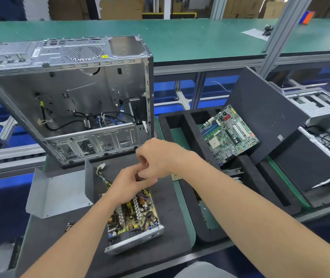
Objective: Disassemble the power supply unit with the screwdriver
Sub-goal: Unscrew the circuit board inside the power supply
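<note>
The power supply unit (134, 219) lies open on the dark mat (166, 213), board bared, its cover (57, 193) just beside it; over its far end the right hand (158, 157) curls round what seems a red-handled screwdriver (146, 163); the left hand (127, 184) narrows thumb and forefinger beneath, on what I cannot tell. The tip is hidden; a slip could gouge the board or snag the wires (106, 180).

The power supply unit (134, 221) lies open on a dark foam mat (166, 207), its crowded circuit board of coils and heat sinks facing up. Its yellow and black wires lead to a white connector (101, 167). Its grey metal cover (57, 195) stands just left. Of the screwdriver (147, 163), only a red sliver shows, inside the curled right hand (158, 157).
</note>
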Tool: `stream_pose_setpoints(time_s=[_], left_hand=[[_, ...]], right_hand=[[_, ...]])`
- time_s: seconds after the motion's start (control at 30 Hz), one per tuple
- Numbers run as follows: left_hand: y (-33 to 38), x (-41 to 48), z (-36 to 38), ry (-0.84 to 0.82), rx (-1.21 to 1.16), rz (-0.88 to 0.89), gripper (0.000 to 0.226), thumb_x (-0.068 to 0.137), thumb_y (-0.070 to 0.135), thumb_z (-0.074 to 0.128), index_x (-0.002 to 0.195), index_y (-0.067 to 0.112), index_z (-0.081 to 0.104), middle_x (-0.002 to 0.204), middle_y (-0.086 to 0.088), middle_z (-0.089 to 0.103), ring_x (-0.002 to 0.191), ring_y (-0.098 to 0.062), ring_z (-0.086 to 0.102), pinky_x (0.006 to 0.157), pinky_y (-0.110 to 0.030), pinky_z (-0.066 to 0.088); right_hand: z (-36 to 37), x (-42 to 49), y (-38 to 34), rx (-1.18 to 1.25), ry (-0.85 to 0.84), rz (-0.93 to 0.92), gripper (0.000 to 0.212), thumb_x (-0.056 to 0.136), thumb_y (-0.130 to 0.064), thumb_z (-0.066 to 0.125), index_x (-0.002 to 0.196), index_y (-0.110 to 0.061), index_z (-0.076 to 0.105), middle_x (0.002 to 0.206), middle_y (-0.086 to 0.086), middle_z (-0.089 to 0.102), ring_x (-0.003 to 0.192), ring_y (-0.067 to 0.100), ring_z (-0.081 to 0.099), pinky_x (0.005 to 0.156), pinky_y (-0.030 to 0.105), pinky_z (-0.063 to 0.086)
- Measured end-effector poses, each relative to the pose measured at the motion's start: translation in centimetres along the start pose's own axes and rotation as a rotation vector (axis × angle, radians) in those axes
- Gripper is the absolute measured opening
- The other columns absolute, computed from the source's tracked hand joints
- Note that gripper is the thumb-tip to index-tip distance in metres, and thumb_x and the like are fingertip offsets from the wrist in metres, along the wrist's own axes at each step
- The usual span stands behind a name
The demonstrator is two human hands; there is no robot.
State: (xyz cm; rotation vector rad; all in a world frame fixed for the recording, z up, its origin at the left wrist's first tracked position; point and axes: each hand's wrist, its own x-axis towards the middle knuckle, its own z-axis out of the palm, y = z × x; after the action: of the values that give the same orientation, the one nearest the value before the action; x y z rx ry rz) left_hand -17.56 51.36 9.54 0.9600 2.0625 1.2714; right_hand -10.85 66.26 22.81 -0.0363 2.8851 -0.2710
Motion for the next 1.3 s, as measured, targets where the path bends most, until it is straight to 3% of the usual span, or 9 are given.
stream_pose_setpoints(time_s=[0.1, 0.23, 0.4, 0.6, 0.73, 0.83, 0.9, 1.13, 1.3], left_hand=[[-0.1, 0.0, -0.1, -0.015, -0.001, -0.013, 0.025, 0.084, 0.057, 0.077, 0.105, 0.044, 0.075, 0.099, 0.014, 0.078, 0.091, -0.006, 0.073, 0.084, -0.038, 0.056], [-0.2, -0.1, -0.3, -0.047, -0.009, -0.02, 0.031, 0.082, 0.057, 0.078, 0.109, 0.043, 0.074, 0.104, 0.012, 0.079, 0.095, -0.009, 0.074, 0.092, -0.045, 0.059], [-0.4, -0.1, -0.4, -0.058, -0.023, -0.037, 0.032, 0.085, 0.055, 0.079, 0.11, 0.036, 0.076, 0.105, 0.011, 0.08, 0.1, -0.012, 0.075, 0.097, -0.053, 0.057], [-0.2, -0.1, -0.6, -0.052, -0.066, -0.061, 0.03, 0.085, 0.052, 0.08, 0.099, 0.026, 0.081, 0.104, 0.007, 0.081, 0.102, -0.013, 0.075, 0.099, -0.054, 0.056], [-0.3, -0.1, -0.5, -0.045, -0.052, -0.039, 0.016, 0.092, 0.037, 0.08, 0.104, 0.026, 0.08, 0.102, 0.004, 0.081, 0.101, -0.018, 0.074, 0.095, -0.052, 0.057], [0.0, -0.1, -0.3, -0.037, -0.079, -0.024, 0.021, 0.089, 0.047, 0.079, 0.106, 0.035, 0.078, 0.104, 0.004, 0.08, 0.098, -0.018, 0.074, 0.092, -0.047, 0.058], [0.0, -0.1, -0.3, -0.04, -0.075, -0.038, 0.025, 0.085, 0.057, 0.077, 0.102, 0.039, 0.077, 0.101, 0.008, 0.08, 0.095, -0.012, 0.074, 0.088, -0.043, 0.058], [-0.2, -0.1, -0.4, -0.045, -0.057, -0.016, 0.023, 0.092, 0.046, 0.077, 0.109, 0.031, 0.077, 0.103, 0.005, 0.08, 0.096, -0.015, 0.074, 0.092, -0.046, 0.058], [-0.3, 0.0, -0.4, -0.026, -0.06, -0.058, 0.02, 0.089, 0.042, 0.083, 0.093, 0.023, 0.08, 0.096, 0.004, 0.08, 0.091, -0.012, 0.074, 0.089, -0.044, 0.058]], right_hand=[[0.8, 0.4, -0.4, -0.012, 0.102, 0.25, 0.054, 0.098, -0.063, 0.05, 0.073, -0.015, 0.044, 0.073, 0.001, 0.045, 0.059, 0.021, 0.049, 0.056, 0.034, 0.044], [1.0, 0.7, -0.8, 0.062, 0.05, 0.22, 0.042, 0.1, -0.039, 0.059, 0.069, -0.017, 0.039, 0.066, 0.001, 0.048, 0.047, 0.016, 0.048, 0.045, 0.028, 0.042], [-0.2, 0.6, -0.9, -0.031, -0.072, -0.003, 0.012, 0.085, -0.016, 0.071, 0.087, -0.014, 0.059, 0.087, 0.003, 0.062, 0.074, 0.023, 0.063, 0.057, 0.032, 0.049], [-0.8, 0.6, -0.7, -0.192, -0.174, -0.244, 0.02, 0.078, -0.007, 0.078, 0.092, -0.016, 0.067, 0.102, 0.003, 0.065, 0.092, 0.02, 0.063, 0.072, 0.035, 0.056], [-0.3, 0.4, -0.4, -0.145, -0.069, -0.189, 0.017, 0.086, -0.032, 0.07, 0.09, -0.017, 0.062, 0.09, 0.0, 0.058, 0.087, 0.023, 0.062, 0.06, 0.035, 0.05], [1.0, 0.8, -0.7, -0.137, 0.119, 0.11, 0.058, 0.093, -0.071, 0.049, 0.078, -0.015, 0.048, 0.072, -0.001, 0.043, 0.065, 0.025, 0.055, 0.051, 0.031, 0.037], [1.6, 1.3, -1.1, -0.095, 0.129, 0.288, 0.071, 0.094, -0.078, 0.038, 0.075, -0.01, 0.046, 0.067, 0.001, 0.044, 0.059, 0.024, 0.052, 0.051, 0.031, 0.039], [0.1, 1.3, -0.7, -0.058, -0.03, 0.011, 0.013, 0.086, -0.021, 0.07, 0.082, -0.016, 0.058, 0.077, 0.0, 0.055, 0.071, 0.024, 0.061, 0.05, 0.029, 0.042], [-0.9, 0.9, -0.4, -0.16, -0.201, -0.265, 0.018, 0.08, 0.001, 0.07, 0.084, -0.017, 0.07, 0.092, 0.001, 0.068, 0.088, 0.022, 0.066, 0.072, 0.032, 0.056]])
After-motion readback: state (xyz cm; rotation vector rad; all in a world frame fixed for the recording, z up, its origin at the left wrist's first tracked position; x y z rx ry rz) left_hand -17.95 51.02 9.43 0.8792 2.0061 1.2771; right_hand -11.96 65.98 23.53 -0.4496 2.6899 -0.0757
